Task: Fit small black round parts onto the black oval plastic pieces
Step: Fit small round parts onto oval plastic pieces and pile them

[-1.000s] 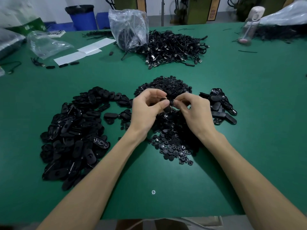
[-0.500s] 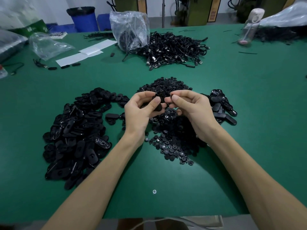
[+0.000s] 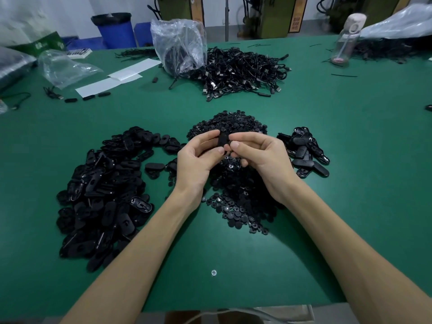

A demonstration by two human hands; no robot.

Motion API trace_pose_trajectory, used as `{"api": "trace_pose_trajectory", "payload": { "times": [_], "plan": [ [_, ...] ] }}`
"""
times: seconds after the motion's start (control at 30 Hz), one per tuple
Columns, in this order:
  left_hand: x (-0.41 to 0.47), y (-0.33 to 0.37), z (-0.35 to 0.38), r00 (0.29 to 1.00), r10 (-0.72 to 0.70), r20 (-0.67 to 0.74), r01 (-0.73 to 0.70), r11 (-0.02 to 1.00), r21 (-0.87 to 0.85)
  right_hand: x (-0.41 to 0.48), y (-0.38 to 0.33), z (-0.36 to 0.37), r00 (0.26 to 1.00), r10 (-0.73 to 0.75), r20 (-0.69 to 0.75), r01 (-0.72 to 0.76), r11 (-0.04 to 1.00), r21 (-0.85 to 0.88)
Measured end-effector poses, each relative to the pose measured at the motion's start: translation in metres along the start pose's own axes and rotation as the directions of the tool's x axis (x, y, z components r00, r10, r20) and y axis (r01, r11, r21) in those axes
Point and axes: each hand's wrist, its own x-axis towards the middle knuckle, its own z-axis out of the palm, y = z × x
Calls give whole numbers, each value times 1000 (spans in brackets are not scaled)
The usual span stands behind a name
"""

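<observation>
As the hands rise off the round parts (image 3: 236,199), the fit is on at centre frame!
Both the left hand (image 3: 196,160) and right hand (image 3: 261,155) pinch one oval piece (image 3: 223,140), now stood on end between them rather than low over the heap on the bench (image 3: 350,136). Any round part is hidden in the right hand's grip, so I judge it's being pressed home, not yet seated.

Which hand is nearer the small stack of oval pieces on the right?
Right. The right hand is just left of the small stack; the left hand lies farther left, past the right hand. Both pinch one oval piece between them.
</observation>
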Motion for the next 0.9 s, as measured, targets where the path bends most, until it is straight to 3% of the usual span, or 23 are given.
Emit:
{"api": "trace_pose_trajectory", "payload": {
  "times": [0.2, 0.9],
  "plan": [
    [0, 2, -1, 998, -15, -66, 14, 1000, -15, 0, 1, -1, 1000, -17, -8, 17, 996, -88],
    [-2, 1, 1, 999, 42, 27, -44, 997, 67, 2, -3, -4, 986, -10, -166, -3, 997, -72]
  ]
}}
